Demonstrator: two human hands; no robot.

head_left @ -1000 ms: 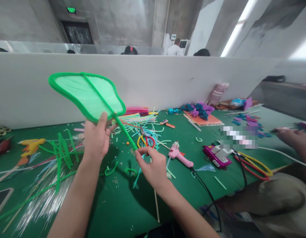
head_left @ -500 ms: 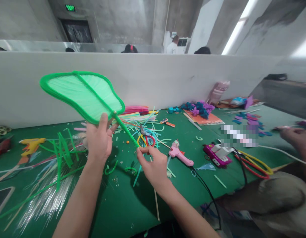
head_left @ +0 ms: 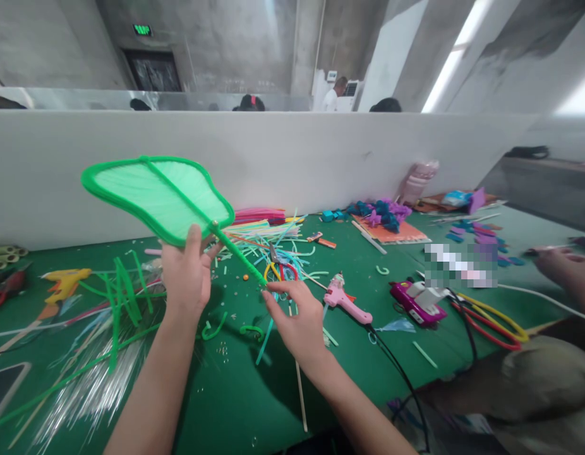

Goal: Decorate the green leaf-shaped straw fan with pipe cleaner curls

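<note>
Green leaf (head_left: 160, 196), fuzzy rim, sheer web, w/ both hands gripping.

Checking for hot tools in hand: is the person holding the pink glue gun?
No, the pink glue gun lies on the green table, while both hands hold the green leaf.

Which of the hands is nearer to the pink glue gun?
Right. The right hand sits just left of the pink glue gun; the left hand is farther left, gripping the green leaf.
</note>
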